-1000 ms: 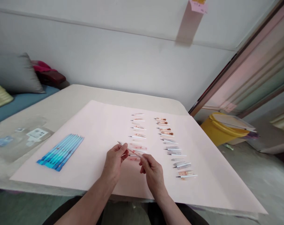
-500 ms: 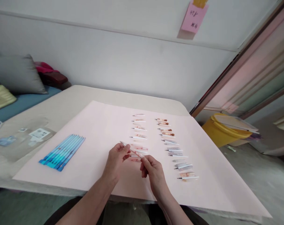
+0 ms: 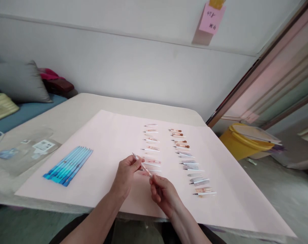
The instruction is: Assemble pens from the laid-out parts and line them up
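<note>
A slim white pen (image 3: 146,168) with reddish markings slants between my two hands above the pale pink sheet. My left hand (image 3: 127,173) pinches it near its upper, pointed end. At the lower end, the fingertips of my right hand (image 3: 165,193) are closed on it. Behind the pen, a column of pen parts and white refills (image 3: 152,148) lies on the sheet, partly hidden by my hands. To the right runs a second column with brown, grey and orange-patterned pen barrels (image 3: 191,166) and dark-tipped refills.
Several blue pens (image 3: 69,166) lie side by side at the left of the pink sheet (image 3: 113,135). Clear plastic bags (image 3: 29,149) are further left on the table. A yellow bin (image 3: 241,140) stands on the floor at right. A pink note (image 3: 212,18) hangs on the wall.
The pen has tilted more steeply, its lower end shifting left and down. My right hand has turned and dropped slightly with it; my left hand has barely moved.
</note>
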Available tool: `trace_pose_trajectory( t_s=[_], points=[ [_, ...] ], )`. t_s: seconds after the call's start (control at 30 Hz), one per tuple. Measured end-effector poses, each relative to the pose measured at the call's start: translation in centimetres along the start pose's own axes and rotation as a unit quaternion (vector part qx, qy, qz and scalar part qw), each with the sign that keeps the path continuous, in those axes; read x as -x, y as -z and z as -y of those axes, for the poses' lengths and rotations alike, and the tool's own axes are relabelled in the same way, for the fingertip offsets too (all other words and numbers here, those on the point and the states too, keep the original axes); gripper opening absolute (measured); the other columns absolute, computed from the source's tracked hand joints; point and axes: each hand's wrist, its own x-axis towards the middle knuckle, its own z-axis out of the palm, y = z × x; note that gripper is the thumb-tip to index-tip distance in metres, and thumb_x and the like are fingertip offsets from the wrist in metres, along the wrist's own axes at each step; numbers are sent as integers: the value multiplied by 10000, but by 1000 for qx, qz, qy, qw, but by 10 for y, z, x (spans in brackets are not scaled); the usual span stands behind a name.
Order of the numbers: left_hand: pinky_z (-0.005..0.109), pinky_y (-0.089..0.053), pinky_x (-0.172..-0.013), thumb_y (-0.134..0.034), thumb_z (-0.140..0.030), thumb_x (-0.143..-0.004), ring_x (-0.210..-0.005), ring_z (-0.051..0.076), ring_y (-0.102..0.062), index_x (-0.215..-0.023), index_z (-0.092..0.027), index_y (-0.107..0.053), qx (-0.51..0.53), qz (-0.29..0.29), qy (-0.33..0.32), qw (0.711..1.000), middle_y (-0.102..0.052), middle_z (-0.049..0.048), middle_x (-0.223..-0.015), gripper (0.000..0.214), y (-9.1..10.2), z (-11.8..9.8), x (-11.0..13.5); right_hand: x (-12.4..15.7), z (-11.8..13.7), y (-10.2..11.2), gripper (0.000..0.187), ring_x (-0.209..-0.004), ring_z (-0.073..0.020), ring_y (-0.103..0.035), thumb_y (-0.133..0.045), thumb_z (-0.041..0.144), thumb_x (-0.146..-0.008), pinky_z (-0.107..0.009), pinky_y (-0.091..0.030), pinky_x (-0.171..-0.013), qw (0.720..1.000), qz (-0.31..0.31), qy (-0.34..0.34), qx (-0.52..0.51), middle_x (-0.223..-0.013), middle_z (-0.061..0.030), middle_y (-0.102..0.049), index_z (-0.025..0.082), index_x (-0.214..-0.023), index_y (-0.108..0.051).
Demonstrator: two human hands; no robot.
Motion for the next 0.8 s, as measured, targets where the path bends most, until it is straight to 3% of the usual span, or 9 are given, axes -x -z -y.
trace_pose_trajectory(
  t_s=[0.23, 0.4, 0.5, 0.57, 0.63, 0.7, 0.73, 0.8],
  points=[
    [294, -444, -763, -622, -353, -723, -747, 142, -559, -770, -133, -649, -2, 6, 4, 1000, -639, 53, -798, 227, 0, 0, 1, 0, -3, -2, 320, -245, -33, -314, -646, 428, -711, -182, -132, -330, 998, -5, -49, -50, -386, 38, -492, 124, -665, -558],
    [281, -461, -700, -550, -422, -763, -707, 137, -560, -784, -151, -600, -25, -11, 2, 1000, -619, 44, -767, 277, 2, 1, -1, 3, -3, -13, 378, -294, -45, -390, -591, 500, -763, -187, -144, -337, 997, -18, 12, 71, -480, 17, -548, 123, -784, -580],
    [256, -440, -632, -518, -424, -777, -622, 127, -543, -843, -169, -574, -155, -64, -49, 985, -589, 9, -678, 270, 24, -11, -15, 4, -4, -16, 438, -312, -59, -414, -528, 552, -786, -184, -148, -339, 988, -39, 16, 146, -508, 7, -565, 128, -882, -579],
    [248, -410, -598, -544, -398, -758, -594, 140, -545, -969, -200, -548, -320, -141, -64, 935, -582, -15, -624, 290, 49, -23, -28, 4, -4, -15, 442, -329, -57, -418, -521, 560, -784, -178, -164, -350, 985, -63, 14, 158, -531, 8, -568, 134, -892, -577],
    [261, -388, -617, -516, -397, -776, -655, 167, -577, -996, -242, -547, -509, -216, -36, 833, -611, -6, -655, 271, 79, -36, -38, 4, -4, -12, 427, -357, -53, -426, -538, 547, -778, -177, -188, -366, 985, -69, 19, 158, -566, 4, -573, 135, -884, -583],
    [274, -379, -627, -472, -392, -802, -766, 198, -601, -946, -260, -577, -631, -219, 30, 744, -655, 34, -766, 222, 106, -44, -45, 3, -4, -9, 422, -382, -53, -430, -552, 538, -772, -182, -214, -382, 986, -61, 26, 154, -591, -1, -576, 134, -885, -592],
    [279, -379, -631, -458, -383, -808, -807, 209, -605, -919, -260, -592, -665, -211, 65, 714, -664, 50, -810, 213, 117, -46, -47, 2, -4, -8, 423, -389, -54, -429, -554, 538, -770, -185, -224, -389, 986, -59, 27, 152, -596, -4, -576, 133, -885, -596],
    [296, -384, -637, -426, -388, -820, -855, 231, -604, -887, -248, -613, -692, -206, 100, 684, -665, 80, -882, 243, 132, -48, -48, 1, -3, -6, 426, -397, -57, -426, -546, 540, -776, -191, -233, -397, 986, -58, 28, 151, -598, -8, -574, 131, -879, -602]
  ],
)
